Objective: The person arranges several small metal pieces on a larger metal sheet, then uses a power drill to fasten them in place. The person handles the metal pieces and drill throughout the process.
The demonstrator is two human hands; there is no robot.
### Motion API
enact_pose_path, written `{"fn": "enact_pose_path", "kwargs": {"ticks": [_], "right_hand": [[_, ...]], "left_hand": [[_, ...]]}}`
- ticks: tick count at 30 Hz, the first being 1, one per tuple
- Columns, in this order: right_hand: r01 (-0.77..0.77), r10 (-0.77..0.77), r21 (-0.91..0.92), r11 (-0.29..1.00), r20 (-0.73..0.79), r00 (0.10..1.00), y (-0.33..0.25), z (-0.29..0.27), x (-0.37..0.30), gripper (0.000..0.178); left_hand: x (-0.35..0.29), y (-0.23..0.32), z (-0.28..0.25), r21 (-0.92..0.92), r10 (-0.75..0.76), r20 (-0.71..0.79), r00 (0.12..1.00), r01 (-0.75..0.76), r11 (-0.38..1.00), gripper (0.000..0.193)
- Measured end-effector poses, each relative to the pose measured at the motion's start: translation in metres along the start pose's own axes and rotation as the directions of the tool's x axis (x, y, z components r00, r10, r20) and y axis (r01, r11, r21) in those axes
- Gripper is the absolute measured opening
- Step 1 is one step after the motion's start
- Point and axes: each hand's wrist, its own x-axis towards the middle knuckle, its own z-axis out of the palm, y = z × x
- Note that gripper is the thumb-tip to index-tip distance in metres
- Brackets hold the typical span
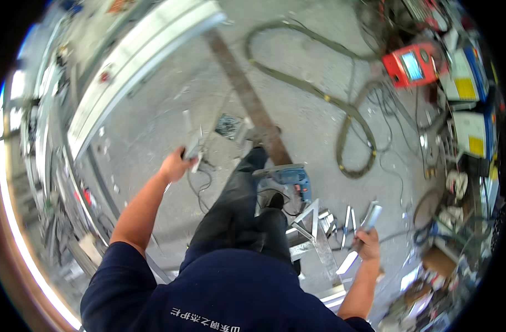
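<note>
My left hand [175,165] is reached out to the left, its fingers closed round a short grey metal piece [192,147]; blur hides its exact kind. Out to the right, my right hand [368,247] is wrapped round a silvery metal piece [372,214], long and narrow, sticking out past the fingers. Beyond my left hand lies an open box of small metal parts [228,126]. A blue power tool [292,178] rests on the floor by my feet. Between it and my right hand is a triangular metal frame [315,213].
A long white metal beam [136,66] stretches across the upper left. A rusty flat bar [244,91] runs toward my feet. A green-sheathed hose [297,88] loops on the floor, leading to a red machine with a screen [410,65]. Cables and clutter line the right side.
</note>
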Motion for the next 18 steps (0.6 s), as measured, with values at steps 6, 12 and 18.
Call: {"fn": "enact_pose_path", "kwargs": {"ticks": [6, 12, 18], "right_hand": [[0.306, -0.009, -0.846, 0.437, 0.336, 0.942, 0.041, 0.129, -0.007, 0.036], [0.295, 0.332, -0.865, 0.406, 0.441, 0.834, 0.066, 0.179, -0.103, 0.031], [0.334, 0.266, -0.906, 0.26, 0.399, 0.877, 0.072, 0.274, -0.126, 0.032]], "left_hand": [[-0.344, -0.292, 0.074, 0.35, -0.745, 0.329, 0.58, 0.658, 0.667, 0.064], [-0.634, -0.429, 0.253, -0.167, -0.156, 0.597, 0.787, 0.311, 0.936, 0.041], [-0.617, -0.388, 0.322, -0.346, -0.335, 0.713, 0.616, 0.724, 0.596, 0.045]]}}
